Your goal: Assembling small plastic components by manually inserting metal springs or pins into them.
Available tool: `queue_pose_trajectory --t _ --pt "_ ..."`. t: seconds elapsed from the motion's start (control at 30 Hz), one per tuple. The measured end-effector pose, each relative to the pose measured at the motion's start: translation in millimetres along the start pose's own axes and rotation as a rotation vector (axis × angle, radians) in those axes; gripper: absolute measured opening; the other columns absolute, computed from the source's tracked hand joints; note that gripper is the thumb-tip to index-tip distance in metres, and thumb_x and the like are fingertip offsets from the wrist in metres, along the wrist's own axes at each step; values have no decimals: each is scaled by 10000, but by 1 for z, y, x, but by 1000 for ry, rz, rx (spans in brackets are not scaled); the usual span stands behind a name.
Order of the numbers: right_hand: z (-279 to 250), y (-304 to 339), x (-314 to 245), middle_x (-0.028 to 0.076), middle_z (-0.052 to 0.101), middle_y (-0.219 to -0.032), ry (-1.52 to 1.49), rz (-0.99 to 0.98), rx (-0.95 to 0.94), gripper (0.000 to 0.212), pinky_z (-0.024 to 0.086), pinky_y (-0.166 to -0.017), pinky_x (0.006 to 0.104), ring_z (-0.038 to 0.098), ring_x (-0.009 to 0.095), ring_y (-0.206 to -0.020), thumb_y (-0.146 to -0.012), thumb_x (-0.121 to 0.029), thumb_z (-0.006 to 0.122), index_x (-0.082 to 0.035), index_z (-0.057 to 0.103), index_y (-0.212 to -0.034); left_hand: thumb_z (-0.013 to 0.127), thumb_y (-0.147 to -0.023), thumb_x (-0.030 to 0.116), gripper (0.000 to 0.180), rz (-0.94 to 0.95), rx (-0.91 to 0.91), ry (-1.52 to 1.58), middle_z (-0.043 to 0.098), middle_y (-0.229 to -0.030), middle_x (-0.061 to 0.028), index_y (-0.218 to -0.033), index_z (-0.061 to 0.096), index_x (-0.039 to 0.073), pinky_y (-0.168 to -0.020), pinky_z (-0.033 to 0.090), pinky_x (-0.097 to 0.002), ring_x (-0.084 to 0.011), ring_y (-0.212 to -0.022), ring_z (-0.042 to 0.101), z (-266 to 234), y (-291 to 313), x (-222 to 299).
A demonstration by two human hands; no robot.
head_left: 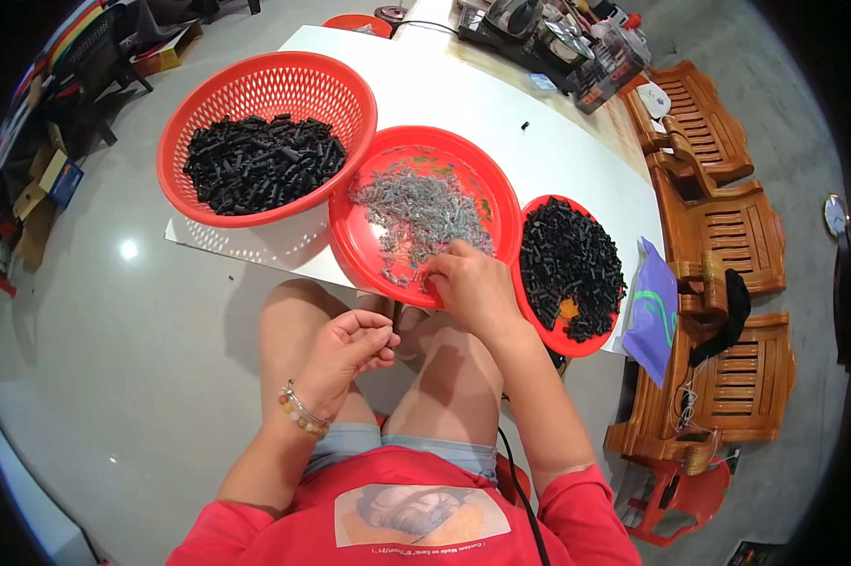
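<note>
My right hand (pixel 468 281) reaches into the near side of a round red tray (pixel 348 247). Its fingers are pinched together among small silvery metal pieces (pixel 421 206), which look like wire springs or clips; what they grip is hidden. Over my lap my left hand (pixel 352 347) is closed, thumb against fingertips. A tiny dark bit may show at those fingertips, too small to name. To the right of the tray, a red dish (pixel 576 347) holds many short black tubular pieces (pixel 572 264).
A red perforated basket (pixel 358 90) at the far left holds more black pieces (pixel 260 160). All stand on a white tabletop (pixel 567 151), with a purple pouch (pixel 652 311) at its right edge. Wooden chairs (pixel 727 226) stand to the right; appliances (pixel 548 42) crowd the far end.
</note>
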State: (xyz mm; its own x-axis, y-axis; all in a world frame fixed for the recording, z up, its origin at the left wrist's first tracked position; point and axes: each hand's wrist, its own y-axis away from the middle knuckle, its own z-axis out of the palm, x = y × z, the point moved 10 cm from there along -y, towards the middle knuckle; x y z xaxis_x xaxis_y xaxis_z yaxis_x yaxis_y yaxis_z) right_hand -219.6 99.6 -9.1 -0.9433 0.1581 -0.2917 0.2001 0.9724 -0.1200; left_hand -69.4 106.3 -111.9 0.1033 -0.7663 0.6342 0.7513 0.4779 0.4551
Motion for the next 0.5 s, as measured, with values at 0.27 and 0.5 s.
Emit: queue_pose_trajectory --t 0.27,0.5 --pt "-8 4 -1 103 610 -869 -123 12 2 100 510 -648 431 627 325 -763 -782 -116 618 -57 680 -834 582 -919 99 139 -9 0 14 656 -924 -68 -1048 566 49 -708 549 -247 -114 -769 636 -4 0 0" --pt "-7 6 8 121 609 -842 -121 55 -19 120 512 -679 434 624 341 -751 -802 -141 618 -65 692 -859 585 -919 105 140 -20 14 7 656 -921 -63 -1047 568 52 -706 548 -245 -115 -766 636 -4 -1 1"
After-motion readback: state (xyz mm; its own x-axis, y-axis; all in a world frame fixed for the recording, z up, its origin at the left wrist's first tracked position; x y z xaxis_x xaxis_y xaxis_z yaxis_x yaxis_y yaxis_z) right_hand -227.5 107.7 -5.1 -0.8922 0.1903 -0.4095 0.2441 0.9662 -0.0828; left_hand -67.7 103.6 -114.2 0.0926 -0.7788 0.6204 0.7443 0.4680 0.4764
